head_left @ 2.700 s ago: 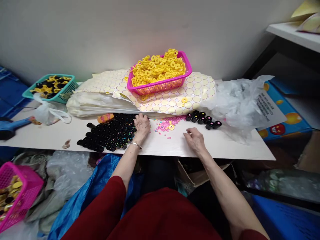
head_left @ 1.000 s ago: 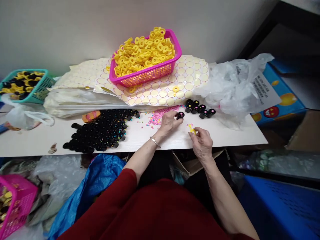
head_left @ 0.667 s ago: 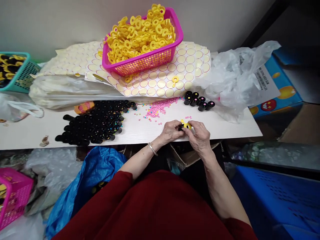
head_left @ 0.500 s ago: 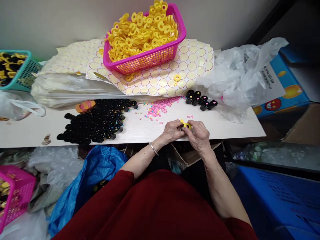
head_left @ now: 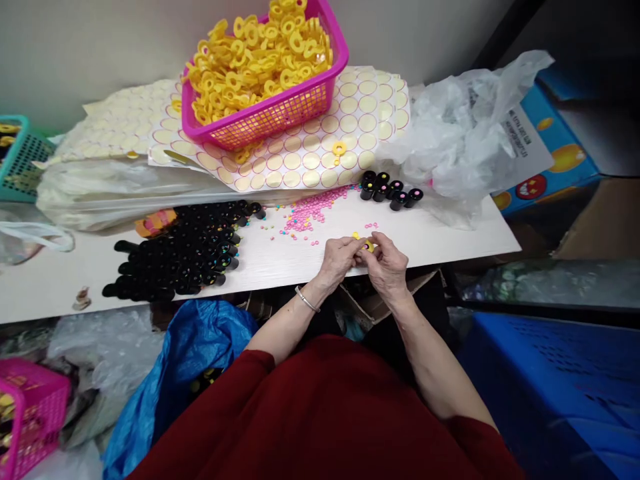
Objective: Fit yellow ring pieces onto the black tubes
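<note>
Both of my hands meet over the front part of the white table, pinching a small yellow ring piece with a dark centre [head_left: 369, 246]. My left hand [head_left: 339, 260] grips its left side with thumb and fingers, and a bracelet circles that wrist. From the right, the fingers of my right hand [head_left: 389, 268] close on the same piece and partly cover it. Just beyond the fingertips lie a few pink beads [head_left: 371, 225]. Several short black cylinders [head_left: 398, 200] with coloured dots on top stand farther back. A spread of mostly pink beads [head_left: 307, 217] lies to their left.
A pink basket [head_left: 260, 130] heaped with yellow ring pieces sits on sheets of round stickers [head_left: 357, 123]. Many black cylinders [head_left: 175, 253] crowd the table's left. Crumpled plastic bags [head_left: 450, 133] lie at right. Below are a blue sack [head_left: 150, 393] and a blue crate [head_left: 555, 380].
The view has swung slightly, so most table items sit farther left in the picture. My hands stay together on the yellow piece, which has turned a little and is more covered by fingers.
</note>
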The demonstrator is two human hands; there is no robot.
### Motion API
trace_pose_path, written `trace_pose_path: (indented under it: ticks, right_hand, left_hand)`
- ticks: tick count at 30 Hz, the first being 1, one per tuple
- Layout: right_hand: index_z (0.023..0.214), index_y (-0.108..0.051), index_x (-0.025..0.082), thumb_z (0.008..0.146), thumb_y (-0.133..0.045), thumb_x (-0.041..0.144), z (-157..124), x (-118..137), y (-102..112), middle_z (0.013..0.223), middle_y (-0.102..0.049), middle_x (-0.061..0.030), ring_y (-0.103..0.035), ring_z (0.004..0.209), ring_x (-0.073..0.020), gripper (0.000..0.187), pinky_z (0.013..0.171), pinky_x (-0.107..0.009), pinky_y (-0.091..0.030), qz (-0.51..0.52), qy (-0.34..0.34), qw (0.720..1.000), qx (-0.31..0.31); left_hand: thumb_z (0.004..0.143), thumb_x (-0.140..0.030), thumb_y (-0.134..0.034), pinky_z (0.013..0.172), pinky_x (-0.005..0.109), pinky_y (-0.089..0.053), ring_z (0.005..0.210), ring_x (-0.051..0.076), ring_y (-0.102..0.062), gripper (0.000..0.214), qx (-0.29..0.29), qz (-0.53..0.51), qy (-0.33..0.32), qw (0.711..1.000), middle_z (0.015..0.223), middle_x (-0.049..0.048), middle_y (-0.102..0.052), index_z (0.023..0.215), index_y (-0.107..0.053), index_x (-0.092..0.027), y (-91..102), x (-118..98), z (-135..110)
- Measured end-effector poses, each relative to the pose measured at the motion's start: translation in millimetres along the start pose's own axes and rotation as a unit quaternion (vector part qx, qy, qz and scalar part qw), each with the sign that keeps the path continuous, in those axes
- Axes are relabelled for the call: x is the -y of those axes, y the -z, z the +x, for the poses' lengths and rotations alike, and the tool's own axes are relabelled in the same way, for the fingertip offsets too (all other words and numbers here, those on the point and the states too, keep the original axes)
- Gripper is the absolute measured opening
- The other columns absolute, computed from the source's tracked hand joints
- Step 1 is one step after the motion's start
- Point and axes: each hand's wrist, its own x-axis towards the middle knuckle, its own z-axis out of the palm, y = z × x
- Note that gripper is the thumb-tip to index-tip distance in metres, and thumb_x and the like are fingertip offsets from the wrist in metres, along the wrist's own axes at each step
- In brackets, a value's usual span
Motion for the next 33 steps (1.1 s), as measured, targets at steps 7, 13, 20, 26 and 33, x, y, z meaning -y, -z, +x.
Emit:
trace_pose_path:
  ticks: [7, 13, 20, 26, 33]
  right_hand:
    - [0.086, -0.067, 0.015, 0.075, -0.061, 0.049, 2.2, 9.1, -1.4, 0.052, -0.053, 0.0045, -0.045, 0.043, -0.0067, 0.036, 0.042, -0.020, -0.041, 0.252, -0.240, 0.938, 0.004]
    - [0.078, -0.067, 0.014, 0.072, -0.063, 0.044, 3.9, 17.4, -4.4, 0.051, -0.054, 0.0039, -0.046, 0.040, -0.0061, 0.031, 0.038, -0.018, -0.039, 0.293, -0.291, 0.911, -0.001]
    - [0.078, -0.066, 0.014, 0.069, -0.065, 0.043, 5.4, 19.7, -5.2, 0.051, -0.056, 0.0036, -0.049, 0.039, -0.0065, 0.030, 0.038, -0.018, -0.042, 0.308, -0.326, 0.894, -0.014]
    - [0.072, -0.060, 0.016, 0.066, -0.065, 0.040, 6.6, 16.6, -9.5, 0.044, -0.054, 0.0053, -0.049, 0.035, -0.0080, 0.026, 0.037, -0.019, -0.043, 0.318, -0.373, 0.872, -0.018]
    - [0.071, -0.055, 0.018, 0.069, -0.061, 0.040, 11.7, 20.3, -8.3, 0.043, -0.051, 0.0067, -0.047, 0.033, -0.0077, 0.024, 0.035, -0.019, -0.042, 0.303, -0.361, 0.882, 0.020]
  left_hand:
    - [0.072, -0.045, -0.063, 0.043, 0.019, -0.030, 0.039, 0.004, -0.041, 0.036, -0.004, 0.088, -0.038, 0.995, 0.043, -0.0034, -0.051, 0.057, -0.059, -0.013, 1.5, 1.0, -0.1]
    - [0.073, -0.049, -0.061, 0.047, 0.019, -0.033, 0.043, 0.005, -0.043, 0.040, -0.020, 0.106, -0.048, 0.993, 0.046, -0.0031, -0.051, 0.057, -0.058, -0.013, -0.9, 0.8, -0.8]
    - [0.068, -0.049, -0.067, 0.047, 0.018, -0.033, 0.043, 0.004, -0.041, 0.038, -0.025, 0.054, -0.037, 0.998, 0.047, -0.0050, -0.048, 0.061, -0.059, -0.012, -4.6, 6.9, -0.5]
    - [0.064, -0.048, -0.071, 0.043, 0.018, -0.030, 0.041, 0.004, -0.038, 0.038, -0.078, 0.016, -0.014, 0.997, 0.047, -0.0061, -0.045, 0.060, -0.056, -0.013, -13.2, 12.2, 2.5]
    - [0.069, -0.051, -0.066, 0.045, 0.020, -0.028, 0.044, 0.004, -0.037, 0.041, -0.012, 0.058, -0.022, 0.998, 0.047, -0.0048, -0.045, 0.060, -0.059, -0.012, 0.4, 3.8, 3.4]
